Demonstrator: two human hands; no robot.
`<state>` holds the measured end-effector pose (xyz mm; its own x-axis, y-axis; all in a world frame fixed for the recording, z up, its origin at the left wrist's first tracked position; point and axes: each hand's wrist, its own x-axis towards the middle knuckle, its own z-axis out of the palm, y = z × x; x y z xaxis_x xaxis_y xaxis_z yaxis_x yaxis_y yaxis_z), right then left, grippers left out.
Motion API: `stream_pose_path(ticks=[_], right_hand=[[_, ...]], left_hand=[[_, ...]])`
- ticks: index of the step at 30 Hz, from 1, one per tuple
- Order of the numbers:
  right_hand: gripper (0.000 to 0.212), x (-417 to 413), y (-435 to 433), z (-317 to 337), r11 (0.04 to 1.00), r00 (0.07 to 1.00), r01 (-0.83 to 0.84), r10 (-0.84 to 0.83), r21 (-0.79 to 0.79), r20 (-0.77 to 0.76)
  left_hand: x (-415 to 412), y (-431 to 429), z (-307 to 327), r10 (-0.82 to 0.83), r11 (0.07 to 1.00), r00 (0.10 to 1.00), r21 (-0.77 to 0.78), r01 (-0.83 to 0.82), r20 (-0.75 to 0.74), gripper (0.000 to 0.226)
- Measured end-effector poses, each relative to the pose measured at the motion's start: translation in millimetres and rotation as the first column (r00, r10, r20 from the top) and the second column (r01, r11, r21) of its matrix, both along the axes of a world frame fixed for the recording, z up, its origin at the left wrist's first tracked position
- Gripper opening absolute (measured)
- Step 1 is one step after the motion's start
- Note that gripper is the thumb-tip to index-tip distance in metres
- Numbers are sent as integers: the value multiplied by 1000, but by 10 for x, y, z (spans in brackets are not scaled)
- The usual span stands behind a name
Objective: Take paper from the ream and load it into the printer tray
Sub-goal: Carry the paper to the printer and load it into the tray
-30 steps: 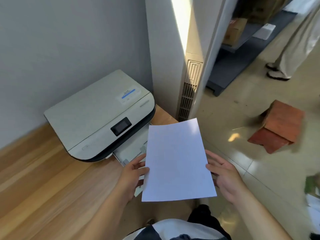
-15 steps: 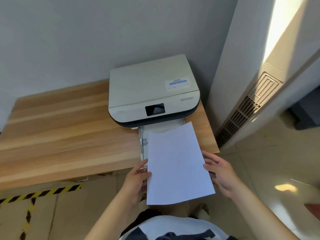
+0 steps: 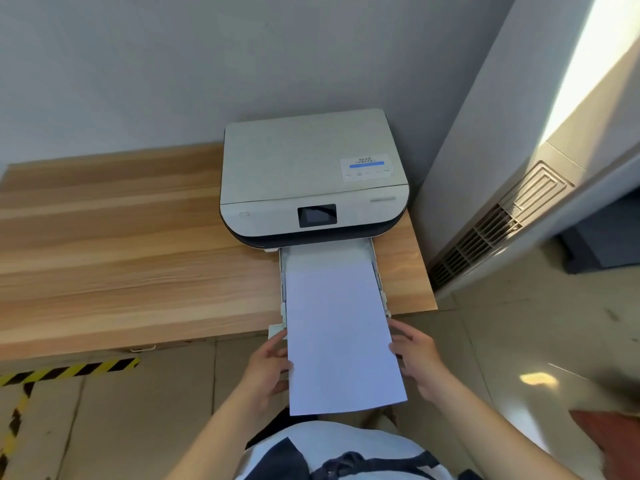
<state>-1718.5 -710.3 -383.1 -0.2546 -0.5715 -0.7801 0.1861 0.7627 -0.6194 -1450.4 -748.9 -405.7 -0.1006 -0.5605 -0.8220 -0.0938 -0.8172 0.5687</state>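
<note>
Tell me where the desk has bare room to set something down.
Bare: the wooden desk left of the printer and its tray. Only a narrow strip between tray and wall. Crowded: tray front, with paper and both hands.

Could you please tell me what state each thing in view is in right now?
Printer: lid shut, screen dark.
Paper tray: pulled out, jutting past the table edge.
Paper: front part over the tray, back part still sticking out.
Left hand: fingers holding the paper's left edge.
Right hand: fingers on the paper's right edge.
</note>
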Motion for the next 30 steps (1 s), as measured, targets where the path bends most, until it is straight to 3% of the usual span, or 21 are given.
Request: stream_pose_path(ticks=[4, 8, 12, 17, 25, 30], right_hand=[[52, 119, -2, -33, 993, 995, -94, 95, 67, -19], [56, 191, -5, -117, 991, 996, -79, 83, 106, -38], [57, 278, -30, -176, 994, 998, 31, -24, 109, -59], [42, 273, 4, -275, 971, 980, 197, -189, 135, -67], [36, 66, -37, -298, 972, 981, 190, -185, 136, -52], [35, -64, -162, -379, 977, 987, 163, -160, 138, -29]], left_hand=[[134, -102, -79, 28, 999, 999, 29, -28, -24, 70], [237, -190, -192, 54, 997, 998, 66, -51, -44, 68], [278, -264, -267, 78, 993, 993, 98, -69, -90, 68], [267, -352, -280, 138, 983, 979, 140, -117, -148, 54], [110, -358, -323, 219, 963, 968, 188, -193, -125, 46], [-33, -309, -257, 297, 944, 954, 163, -286, -48, 26]])
